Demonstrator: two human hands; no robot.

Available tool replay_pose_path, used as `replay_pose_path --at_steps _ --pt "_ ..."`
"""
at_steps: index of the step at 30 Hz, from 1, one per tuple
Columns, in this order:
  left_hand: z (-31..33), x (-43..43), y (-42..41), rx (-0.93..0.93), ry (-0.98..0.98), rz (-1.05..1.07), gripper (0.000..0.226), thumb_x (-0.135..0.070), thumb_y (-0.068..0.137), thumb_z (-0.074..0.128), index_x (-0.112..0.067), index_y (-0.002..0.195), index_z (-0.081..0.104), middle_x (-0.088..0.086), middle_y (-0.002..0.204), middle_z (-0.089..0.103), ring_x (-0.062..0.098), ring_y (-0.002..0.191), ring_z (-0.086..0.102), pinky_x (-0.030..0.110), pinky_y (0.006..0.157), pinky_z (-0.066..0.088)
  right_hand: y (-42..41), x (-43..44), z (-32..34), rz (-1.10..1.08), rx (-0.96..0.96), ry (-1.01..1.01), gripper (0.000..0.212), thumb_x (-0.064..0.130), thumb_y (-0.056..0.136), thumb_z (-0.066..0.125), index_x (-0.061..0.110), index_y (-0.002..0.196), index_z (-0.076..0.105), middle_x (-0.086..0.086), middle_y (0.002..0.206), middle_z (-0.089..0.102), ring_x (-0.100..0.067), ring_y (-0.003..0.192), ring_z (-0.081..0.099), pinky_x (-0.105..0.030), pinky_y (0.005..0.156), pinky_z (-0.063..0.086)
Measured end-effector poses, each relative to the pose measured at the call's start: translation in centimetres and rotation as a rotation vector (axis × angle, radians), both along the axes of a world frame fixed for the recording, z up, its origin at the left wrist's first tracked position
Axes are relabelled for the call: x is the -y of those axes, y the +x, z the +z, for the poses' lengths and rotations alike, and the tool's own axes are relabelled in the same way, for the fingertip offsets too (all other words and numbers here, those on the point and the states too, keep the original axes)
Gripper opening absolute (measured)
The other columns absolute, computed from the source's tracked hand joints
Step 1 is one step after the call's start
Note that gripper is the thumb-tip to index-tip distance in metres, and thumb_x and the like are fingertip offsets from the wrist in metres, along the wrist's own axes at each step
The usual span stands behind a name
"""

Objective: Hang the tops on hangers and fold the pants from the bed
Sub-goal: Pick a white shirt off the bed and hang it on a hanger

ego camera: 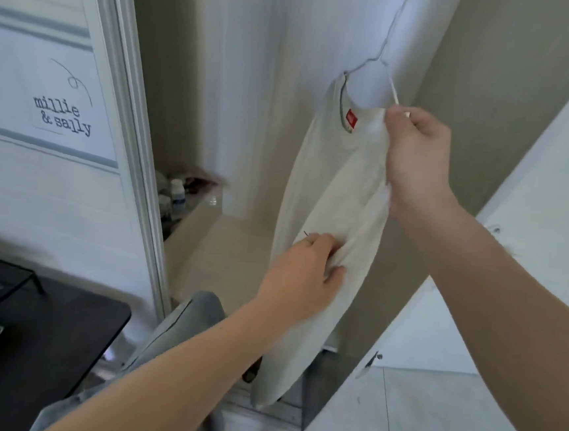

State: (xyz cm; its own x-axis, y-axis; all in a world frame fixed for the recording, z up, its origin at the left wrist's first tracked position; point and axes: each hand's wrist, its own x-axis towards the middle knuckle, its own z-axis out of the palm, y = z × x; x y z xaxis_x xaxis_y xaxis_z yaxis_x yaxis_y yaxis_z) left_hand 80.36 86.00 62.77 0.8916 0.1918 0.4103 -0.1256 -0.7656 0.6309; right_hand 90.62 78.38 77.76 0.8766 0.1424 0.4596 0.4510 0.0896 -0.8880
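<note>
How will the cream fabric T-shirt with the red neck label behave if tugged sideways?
Likely floppy: the cream T-shirt drapes in long folds and bunches where the left hand grips it. Probably light: a thin wire hanger carries it. It might slide off, since the right hand pinches its shoulder at the hanger's end.

Inside the wardrobe [252, 92], we have open room to the left of the hanging white top [334, 185], between it and the metal-edged door panel [135, 133]. Small bottles [176, 193] crowd the far left end of the wardrobe shelf [225, 244]. On the right, the open white door [538, 168] stands close to our right hand [419, 158]. Near left, the black desk [42, 331] and grey jeans [180, 323] block the low approach.
</note>
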Motion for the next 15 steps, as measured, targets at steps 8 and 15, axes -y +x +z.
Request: replay_pose_path --at_steps 8,15 --pt "9.4 -8.5 7.9 0.139 0.103 0.143 0.025 -0.034 0.097 0.054 -0.025 0.082 0.036 -0.007 0.076 0.042 0.027 0.076 0.052 0.038 0.063 0.039 6.9 -7.8 10.8 0.105 0.153 0.122 0.048 0.017 0.099 0.053 0.025 0.057 0.030 0.006 0.053 0.025 -0.013 0.048 0.021 -0.026 0.048 0.015" --pt "19.7 -14.9 13.8 0.270 0.304 0.255 0.030 -0.033 0.096 0.056 -0.024 0.078 0.033 -0.001 0.074 0.046 0.034 0.080 0.056 0.039 0.064 0.040 13.9 -13.3 20.8 0.170 0.225 0.201 0.039 0.015 0.097 0.053 0.017 0.062 0.035 -0.004 0.061 0.030 -0.018 0.055 0.030 -0.027 0.052 0.023"
